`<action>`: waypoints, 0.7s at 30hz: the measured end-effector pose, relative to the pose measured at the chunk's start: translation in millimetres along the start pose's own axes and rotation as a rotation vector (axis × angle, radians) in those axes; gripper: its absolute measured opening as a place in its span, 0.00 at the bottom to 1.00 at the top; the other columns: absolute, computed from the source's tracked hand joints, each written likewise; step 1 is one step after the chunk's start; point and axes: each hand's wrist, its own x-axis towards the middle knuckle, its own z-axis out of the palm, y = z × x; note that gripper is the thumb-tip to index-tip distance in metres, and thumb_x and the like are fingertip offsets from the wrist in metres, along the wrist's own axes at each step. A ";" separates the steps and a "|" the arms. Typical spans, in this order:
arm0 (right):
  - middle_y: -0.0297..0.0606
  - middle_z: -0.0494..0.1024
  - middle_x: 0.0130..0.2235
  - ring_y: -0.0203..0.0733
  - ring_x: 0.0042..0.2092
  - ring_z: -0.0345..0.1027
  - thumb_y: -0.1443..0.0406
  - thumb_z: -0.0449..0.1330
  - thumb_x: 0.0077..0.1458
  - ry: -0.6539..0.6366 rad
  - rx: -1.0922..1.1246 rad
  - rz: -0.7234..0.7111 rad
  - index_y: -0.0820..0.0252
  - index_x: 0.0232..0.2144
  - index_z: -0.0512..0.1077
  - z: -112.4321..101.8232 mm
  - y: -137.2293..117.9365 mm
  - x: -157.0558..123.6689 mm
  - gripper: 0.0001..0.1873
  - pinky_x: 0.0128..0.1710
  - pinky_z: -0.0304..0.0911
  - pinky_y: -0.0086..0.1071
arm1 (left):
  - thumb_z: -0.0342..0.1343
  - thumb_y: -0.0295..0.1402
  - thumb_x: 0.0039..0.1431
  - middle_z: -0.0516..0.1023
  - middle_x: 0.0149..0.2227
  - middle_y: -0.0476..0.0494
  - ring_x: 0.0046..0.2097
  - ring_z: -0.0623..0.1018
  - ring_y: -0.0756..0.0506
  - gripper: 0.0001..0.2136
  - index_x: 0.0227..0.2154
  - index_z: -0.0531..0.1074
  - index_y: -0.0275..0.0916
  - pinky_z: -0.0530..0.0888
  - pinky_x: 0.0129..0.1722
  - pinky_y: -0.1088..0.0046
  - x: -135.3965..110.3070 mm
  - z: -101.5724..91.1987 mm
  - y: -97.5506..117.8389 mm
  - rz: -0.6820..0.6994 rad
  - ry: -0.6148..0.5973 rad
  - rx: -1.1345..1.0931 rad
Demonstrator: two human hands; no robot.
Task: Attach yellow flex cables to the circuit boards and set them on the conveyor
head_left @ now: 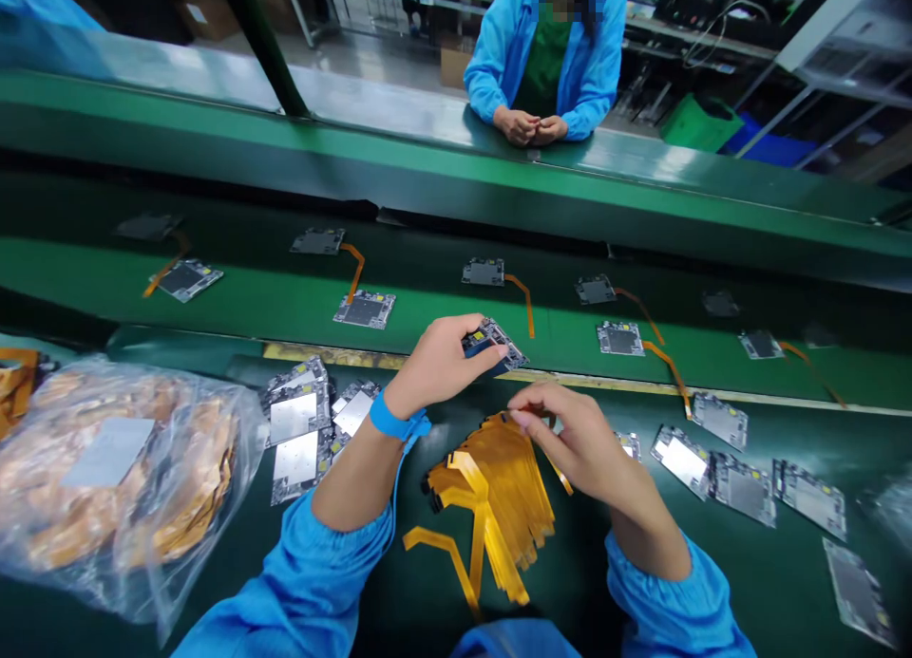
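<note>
Mid-frame, left hand (pixel 443 366) pinches a board (pixel 508 341), thumb on top, long edge sloping down to the right. Flex pile (pixel 509 487) sits just below it in frame, long axis running down and slightly right. Right hand (pixel 582 441) is nearer the pile: fingertips bunched at its top end, can't tell if they grip any flex.
</note>
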 end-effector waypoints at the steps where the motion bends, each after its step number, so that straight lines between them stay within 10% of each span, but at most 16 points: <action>1: 0.36 0.83 0.40 0.39 0.38 0.78 0.64 0.58 0.68 0.093 -0.017 0.001 0.55 0.46 0.75 -2.1 2.2 -0.3 0.07 0.39 0.72 0.31 | 0.58 0.39 0.61 0.72 0.26 0.50 0.30 0.70 0.49 0.11 0.27 0.71 0.37 0.63 0.30 0.73 -0.3 1.1 0.7 0.001 -0.010 0.020; 7: 0.36 0.84 0.35 0.40 0.34 0.79 0.65 0.62 0.65 0.429 -0.143 0.042 0.55 0.38 0.78 -7.3 10.4 1.9 0.04 0.36 0.74 0.32 | 0.58 0.39 0.61 0.74 0.26 0.48 0.30 0.72 0.47 0.11 0.27 0.71 0.39 0.62 0.29 0.73 -2.1 8.9 6.1 0.011 -0.049 0.128; 21: 0.36 0.82 0.35 0.38 0.35 0.76 0.67 0.59 0.67 0.416 -0.161 0.032 0.57 0.38 0.77 -2.5 14.1 4.1 0.06 0.37 0.70 0.31 | 0.55 0.41 0.62 0.69 0.23 0.50 0.28 0.70 0.47 0.14 0.25 0.66 0.40 0.57 0.28 0.72 -4.0 15.6 11.4 -0.004 -0.125 0.267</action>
